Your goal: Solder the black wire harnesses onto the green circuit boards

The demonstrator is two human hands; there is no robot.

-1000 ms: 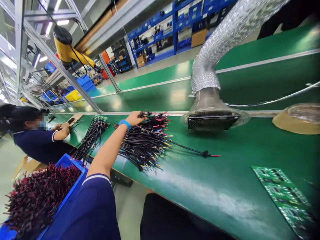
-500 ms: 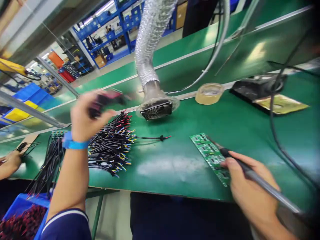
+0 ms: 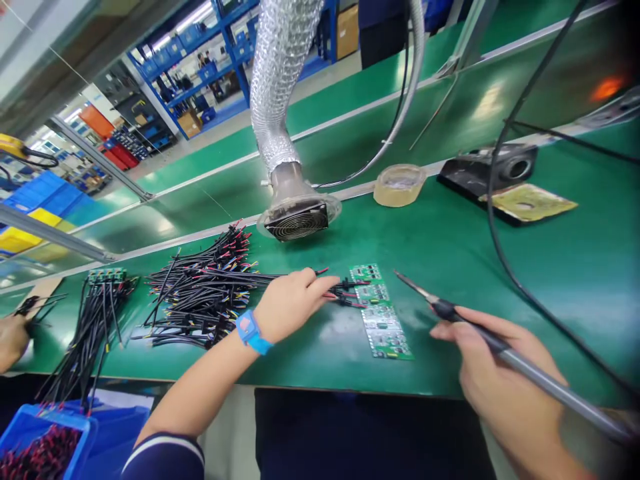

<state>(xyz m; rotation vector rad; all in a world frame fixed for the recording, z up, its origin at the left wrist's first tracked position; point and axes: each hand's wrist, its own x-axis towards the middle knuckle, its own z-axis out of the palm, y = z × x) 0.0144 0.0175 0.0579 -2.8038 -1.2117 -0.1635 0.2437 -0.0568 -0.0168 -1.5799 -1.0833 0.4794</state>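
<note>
My left hand [image 3: 293, 303], with a blue wristband, is closed over several black cables [image 3: 345, 288] whose red ends reach the left edge of a green circuit board panel [image 3: 384, 320]. The underside of that hand is hidden. In my right hand [image 3: 505, 360] is a soldering iron [image 3: 440, 308], held like a pen. Its tip is right of the panel's upper part, apart from it. Left of my left hand lies a big pile of black cables [image 3: 200, 287] with stripped coloured ends.
A fume extractor hose [image 3: 283, 87] hangs over the green bench. Behind the panel are a tape roll [image 3: 400, 185] and a soldering stand [image 3: 500, 167] with a yellow sponge [image 3: 533, 202]. Another person's hand [image 3: 13, 341] is at far left, near boards with cables [image 3: 100, 313] and a blue bin [image 3: 83, 443].
My left hand has come down and right from above the cable pile to the circuit board panel. The panel has turned more upright, and the iron's tip has left it.
</note>
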